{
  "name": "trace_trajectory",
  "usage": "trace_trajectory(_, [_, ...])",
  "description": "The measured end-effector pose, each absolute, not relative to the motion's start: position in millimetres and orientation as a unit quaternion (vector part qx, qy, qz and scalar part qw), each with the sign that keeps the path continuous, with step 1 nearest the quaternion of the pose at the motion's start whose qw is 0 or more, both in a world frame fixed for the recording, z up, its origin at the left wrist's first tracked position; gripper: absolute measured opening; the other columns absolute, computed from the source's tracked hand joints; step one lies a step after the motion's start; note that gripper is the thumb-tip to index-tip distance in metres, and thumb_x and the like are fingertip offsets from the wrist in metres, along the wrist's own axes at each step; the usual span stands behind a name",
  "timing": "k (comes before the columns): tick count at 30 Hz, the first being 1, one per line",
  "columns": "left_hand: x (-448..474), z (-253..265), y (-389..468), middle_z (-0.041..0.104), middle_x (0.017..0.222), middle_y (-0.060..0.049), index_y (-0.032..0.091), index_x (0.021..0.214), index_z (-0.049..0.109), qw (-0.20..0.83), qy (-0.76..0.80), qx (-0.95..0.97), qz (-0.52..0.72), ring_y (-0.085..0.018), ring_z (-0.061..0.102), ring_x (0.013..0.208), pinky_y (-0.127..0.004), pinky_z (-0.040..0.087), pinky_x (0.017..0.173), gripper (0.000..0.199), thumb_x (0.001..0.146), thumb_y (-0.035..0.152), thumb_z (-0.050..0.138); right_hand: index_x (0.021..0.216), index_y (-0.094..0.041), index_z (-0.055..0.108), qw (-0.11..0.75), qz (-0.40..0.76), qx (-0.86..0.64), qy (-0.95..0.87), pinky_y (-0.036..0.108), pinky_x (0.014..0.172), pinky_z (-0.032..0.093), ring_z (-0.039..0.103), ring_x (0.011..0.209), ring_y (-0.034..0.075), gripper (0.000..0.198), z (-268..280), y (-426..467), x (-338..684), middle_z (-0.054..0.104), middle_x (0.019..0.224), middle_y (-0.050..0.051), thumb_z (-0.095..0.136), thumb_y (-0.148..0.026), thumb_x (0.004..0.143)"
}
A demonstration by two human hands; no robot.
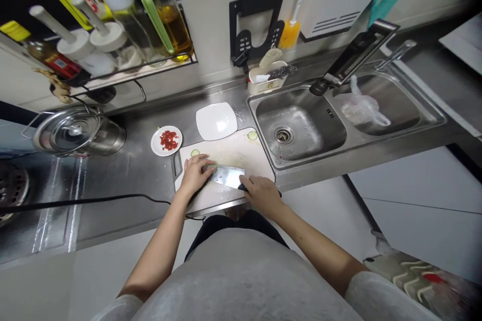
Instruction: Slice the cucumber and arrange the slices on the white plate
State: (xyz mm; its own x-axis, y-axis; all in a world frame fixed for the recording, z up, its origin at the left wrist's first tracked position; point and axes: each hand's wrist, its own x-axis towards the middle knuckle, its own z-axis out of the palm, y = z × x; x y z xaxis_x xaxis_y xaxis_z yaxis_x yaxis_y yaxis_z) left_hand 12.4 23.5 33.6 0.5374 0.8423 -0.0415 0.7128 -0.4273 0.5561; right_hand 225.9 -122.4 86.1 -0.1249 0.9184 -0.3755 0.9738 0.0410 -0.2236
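Note:
My right hand (pixel 261 193) is wrapped around the dark handle of a kitchen cleaver (pixel 228 176). The broad shiny blade points left and lies low over a pale cutting board (pixel 259 156). At the blade's far end, my left hand (pixel 195 173) has its fingers curled down on a small green piece, seemingly cucumber; most of it is hidden under the fingertips. One cucumber slice (pixel 195 153) lies just beyond my left hand. Another cucumber end piece (pixel 252 135) rests at the board's far right corner.
Behind the board stand a white square plate (pixel 216 121) and a small plate (pixel 155 146) of chopped red pieces. The sink (pixel 301 128) adjoins on the right, with a plastic bag (pixel 363 105) in its second basin. A steel pot (pixel 81 133) and a black cable (pixel 124 196) are left.

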Motion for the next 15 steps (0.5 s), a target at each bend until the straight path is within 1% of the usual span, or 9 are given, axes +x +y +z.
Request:
trace_trajectory(2, [12.2,30.6,24.0,0.067,0.11,-0.006,0.027,0.091,0.074,0.271,0.472,0.823,0.163,-0.024,0.059,0.104,-0.045,0.041,0.1,0.018,0.082,0.039,0.064,0.132,-0.019,0.049,0.066,-0.218,0.67,0.706,0.032,0.077,0.037,0.06,0.093,0.025,0.039,85.0,-123.5,228.1,0.065,0.103,0.012,0.047,-0.027,0.094])
trace_trajectory(4, [10.0,26.2,23.9,0.069,0.097,-0.006,0.024,0.088,0.073,0.275,0.522,0.783,0.199,-0.021,0.062,0.09,-0.038,0.047,0.088,0.018,0.082,0.037,0.062,0.133,-0.02,0.048,0.073,-0.224,0.686,0.689,0.032,0.078,0.038,0.06,0.095,0.025,0.041,83.1,-125.3,230.9,0.065,0.104,0.012,0.048,-0.028,0.093])
trace_trajectory(6, [6.1,20.4,24.6,0.07,0.085,-0.005,0.022,0.09,0.073,0.278,0.6,0.716,0.223,-0.019,0.062,0.076,-0.033,0.049,0.075,0.022,0.083,0.037,0.058,0.135,-0.02,0.047,0.079,-0.231,0.701,0.67,0.032,0.077,0.038,0.061,0.096,0.025,0.042,81.1,-127.5,235.0,0.065,0.104,0.011,0.048,-0.029,0.094])
trace_trajectory(8, [2.3,13.6,27.0,0.069,0.079,-0.004,0.021,0.094,0.072,0.281,0.662,0.654,0.234,-0.018,0.061,0.069,-0.031,0.048,0.068,0.025,0.084,0.036,0.056,0.134,-0.02,0.048,0.08,-0.235,0.717,0.651,0.031,0.076,0.038,0.061,0.096,0.024,0.041,79.7,-129.9,240.1,0.066,0.105,0.011,0.047,-0.029,0.094])
trace_trajectory(11, [1.5,3.0,34.2,0.069,0.079,-0.004,0.021,0.097,0.071,0.294,0.697,0.609,0.239,-0.018,0.062,0.069,-0.031,0.047,0.066,0.026,0.081,0.035,0.056,0.132,-0.021,0.05,0.073,-0.239,0.739,0.625,0.03,0.074,0.038,0.062,0.095,0.023,0.038,78.8,-132.0,246.7,0.066,0.106,0.009,0.046,-0.028,0.094])
trace_trajectory(15, [11.8,-6.2,45.1,0.069,0.076,-0.002,0.022,0.102,0.069,0.291,0.716,0.596,0.219,-0.018,0.062,0.07,-0.031,0.045,0.071,0.027,0.08,0.031,0.056,0.131,-0.022,0.05,0.067,-0.252,0.756,0.601,0.029,0.074,0.039,0.062,0.097,0.021,0.038,78.4,-130.6,249.5,0.066,0.109,0.008,0.046,-0.03,0.094])
